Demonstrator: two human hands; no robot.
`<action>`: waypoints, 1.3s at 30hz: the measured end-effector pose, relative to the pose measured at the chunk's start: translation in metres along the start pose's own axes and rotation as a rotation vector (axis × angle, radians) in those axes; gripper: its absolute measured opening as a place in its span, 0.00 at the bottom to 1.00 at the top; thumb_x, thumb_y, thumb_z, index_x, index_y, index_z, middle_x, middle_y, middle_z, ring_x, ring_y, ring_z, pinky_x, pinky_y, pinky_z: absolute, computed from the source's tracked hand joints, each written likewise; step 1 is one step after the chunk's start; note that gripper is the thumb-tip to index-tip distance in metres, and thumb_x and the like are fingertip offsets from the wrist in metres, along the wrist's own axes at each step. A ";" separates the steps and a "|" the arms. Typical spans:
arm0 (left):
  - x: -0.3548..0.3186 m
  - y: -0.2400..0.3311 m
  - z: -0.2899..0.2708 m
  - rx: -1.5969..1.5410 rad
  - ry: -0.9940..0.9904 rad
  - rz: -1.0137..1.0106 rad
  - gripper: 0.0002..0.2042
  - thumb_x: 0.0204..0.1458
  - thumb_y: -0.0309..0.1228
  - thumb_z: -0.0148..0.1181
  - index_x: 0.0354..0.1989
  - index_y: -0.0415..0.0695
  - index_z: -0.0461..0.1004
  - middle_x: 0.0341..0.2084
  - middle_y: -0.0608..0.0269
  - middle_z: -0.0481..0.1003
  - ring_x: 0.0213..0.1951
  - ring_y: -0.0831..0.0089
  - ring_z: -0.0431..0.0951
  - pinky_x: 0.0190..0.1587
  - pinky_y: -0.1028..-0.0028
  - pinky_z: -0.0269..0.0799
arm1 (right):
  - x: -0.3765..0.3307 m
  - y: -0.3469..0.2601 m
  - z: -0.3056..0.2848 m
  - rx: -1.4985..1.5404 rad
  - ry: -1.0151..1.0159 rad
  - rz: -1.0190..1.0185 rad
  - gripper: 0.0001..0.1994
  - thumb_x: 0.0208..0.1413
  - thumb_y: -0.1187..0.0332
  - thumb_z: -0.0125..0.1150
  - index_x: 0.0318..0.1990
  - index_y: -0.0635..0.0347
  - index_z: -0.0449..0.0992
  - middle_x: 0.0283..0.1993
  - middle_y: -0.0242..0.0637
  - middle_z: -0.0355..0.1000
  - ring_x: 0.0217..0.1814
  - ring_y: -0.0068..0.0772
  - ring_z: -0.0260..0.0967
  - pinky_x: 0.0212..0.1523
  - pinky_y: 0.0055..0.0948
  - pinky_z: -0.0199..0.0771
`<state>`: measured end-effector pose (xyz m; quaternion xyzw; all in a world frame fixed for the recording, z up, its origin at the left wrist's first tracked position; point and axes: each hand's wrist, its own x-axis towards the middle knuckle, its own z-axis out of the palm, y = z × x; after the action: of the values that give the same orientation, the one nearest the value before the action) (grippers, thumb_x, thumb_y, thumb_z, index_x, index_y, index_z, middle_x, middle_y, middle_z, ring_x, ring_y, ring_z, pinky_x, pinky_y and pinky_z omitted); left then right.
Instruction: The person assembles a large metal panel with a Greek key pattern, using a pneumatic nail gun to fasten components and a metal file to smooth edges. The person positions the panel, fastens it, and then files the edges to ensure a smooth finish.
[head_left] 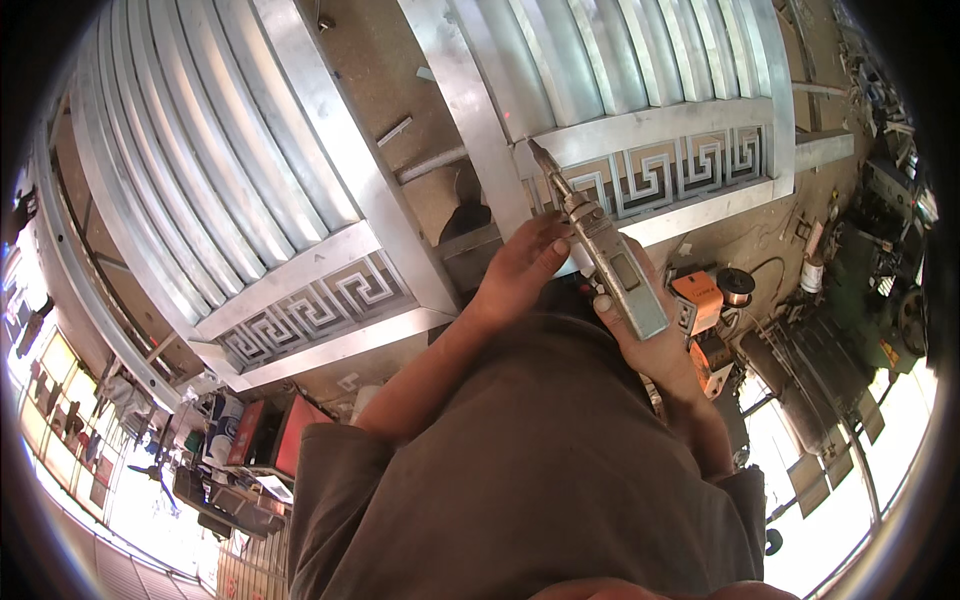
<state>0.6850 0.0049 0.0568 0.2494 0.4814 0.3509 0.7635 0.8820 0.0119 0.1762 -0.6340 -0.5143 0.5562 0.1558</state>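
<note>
My right hand (655, 345) is closed round the body of a grey laser welding gun (622, 280), its thumb lying along the near side. From there the narrow nozzle points away to the upper left, its tip at the lower corner of a silvery slatted metal panel (620, 135). A small red light spot shows on the panel frame just beyond the tip. My left hand (520, 270) curls its fingers against the gun's front part near the nozzle base, with the thumb close by. The gun's handle and the fingers under it are hidden.
A second slatted panel (290, 230) with a Greek-key border lies to the left. Orange boxes (698, 300) and a wire spool (736, 286) stand on the right. Further right is dark machinery (840, 350). A red cabinet (300, 435) stands at the lower left.
</note>
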 end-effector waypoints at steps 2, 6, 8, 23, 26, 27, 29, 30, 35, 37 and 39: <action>0.005 0.003 -0.005 0.214 0.092 0.035 0.24 0.63 0.35 0.66 0.64 0.37 0.70 0.54 0.50 0.78 0.56 0.62 0.79 0.59 0.66 0.74 | -0.001 0.004 0.002 0.018 0.036 -0.006 0.36 0.64 0.66 0.70 0.75 0.67 0.59 0.62 0.48 0.74 0.65 0.38 0.73 0.64 0.35 0.72; 0.027 0.027 -0.037 0.736 0.279 0.277 0.16 0.53 0.27 0.68 0.50 0.42 0.79 0.46 0.53 0.78 0.47 0.54 0.80 0.51 0.60 0.76 | -0.010 0.009 -0.003 0.168 0.165 0.019 0.37 0.65 0.62 0.70 0.75 0.66 0.58 0.60 0.46 0.75 0.61 0.34 0.75 0.59 0.34 0.75; 0.042 0.046 -0.054 1.006 0.269 0.519 0.16 0.52 0.25 0.65 0.51 0.44 0.79 0.44 0.55 0.78 0.47 0.53 0.80 0.50 0.58 0.76 | -0.013 0.010 -0.014 0.172 0.197 0.015 0.37 0.66 0.61 0.69 0.75 0.66 0.58 0.57 0.43 0.76 0.57 0.32 0.75 0.56 0.33 0.77; 0.061 0.110 -0.045 1.334 0.555 0.370 0.10 0.56 0.33 0.68 0.42 0.42 0.80 0.36 0.51 0.77 0.37 0.50 0.81 0.39 0.59 0.77 | 0.034 0.071 -0.154 0.363 0.238 -0.136 0.13 0.73 0.63 0.58 0.54 0.63 0.77 0.38 0.33 0.79 0.37 0.23 0.75 0.38 0.27 0.76; 0.026 0.060 -0.020 1.195 0.588 0.206 0.11 0.57 0.35 0.69 0.37 0.41 0.76 0.33 0.50 0.76 0.34 0.54 0.80 0.38 0.59 0.76 | 0.083 0.071 -0.206 0.575 0.226 -0.021 0.16 0.72 0.58 0.57 0.50 0.63 0.79 0.32 0.35 0.77 0.30 0.26 0.74 0.32 0.29 0.76; 0.017 0.042 -0.010 1.168 0.585 0.199 0.11 0.57 0.36 0.69 0.36 0.41 0.76 0.33 0.50 0.77 0.33 0.54 0.80 0.37 0.59 0.75 | 0.102 0.071 -0.221 0.653 0.207 -0.009 0.17 0.72 0.56 0.56 0.50 0.63 0.79 0.31 0.35 0.77 0.30 0.27 0.74 0.31 0.29 0.76; -0.008 0.005 0.015 1.045 0.609 -0.008 0.15 0.59 0.42 0.70 0.34 0.42 0.76 0.25 0.52 0.78 0.30 0.51 0.80 0.35 0.55 0.75 | 0.139 0.075 -0.251 0.748 0.093 0.030 0.23 0.72 0.49 0.53 0.49 0.62 0.80 0.31 0.38 0.78 0.28 0.30 0.75 0.30 0.31 0.78; -0.019 -0.011 0.026 1.043 0.594 -0.022 0.17 0.59 0.44 0.69 0.32 0.41 0.76 0.25 0.50 0.78 0.31 0.51 0.81 0.36 0.55 0.75 | 0.156 0.080 -0.261 0.799 0.071 0.094 0.22 0.72 0.49 0.54 0.50 0.62 0.80 0.32 0.38 0.78 0.28 0.30 0.75 0.30 0.32 0.78; -0.056 -0.072 0.072 1.024 0.524 -0.079 0.19 0.61 0.45 0.66 0.28 0.40 0.77 0.28 0.45 0.80 0.33 0.46 0.81 0.38 0.52 0.75 | 0.213 0.123 -0.283 0.923 -0.012 0.153 0.20 0.71 0.48 0.56 0.53 0.56 0.78 0.38 0.37 0.80 0.30 0.31 0.76 0.31 0.36 0.80; -0.062 -0.088 0.076 1.053 0.484 -0.132 0.19 0.61 0.45 0.65 0.29 0.39 0.77 0.30 0.45 0.80 0.36 0.46 0.81 0.40 0.52 0.75 | 0.225 0.139 -0.286 0.982 -0.093 0.158 0.21 0.71 0.47 0.56 0.54 0.57 0.78 0.38 0.37 0.80 0.30 0.31 0.76 0.32 0.36 0.80; -0.065 -0.101 0.077 1.026 0.471 -0.174 0.18 0.61 0.44 0.64 0.30 0.39 0.78 0.32 0.44 0.80 0.38 0.46 0.81 0.42 0.52 0.75 | 0.232 0.150 -0.288 1.004 -0.109 0.156 0.24 0.72 0.46 0.53 0.53 0.59 0.78 0.36 0.38 0.79 0.31 0.31 0.76 0.34 0.35 0.79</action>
<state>0.7661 -0.1127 0.0524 0.4629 0.7659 0.0540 0.4429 1.1686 0.2481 0.0296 -0.4876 -0.1423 0.7768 0.3722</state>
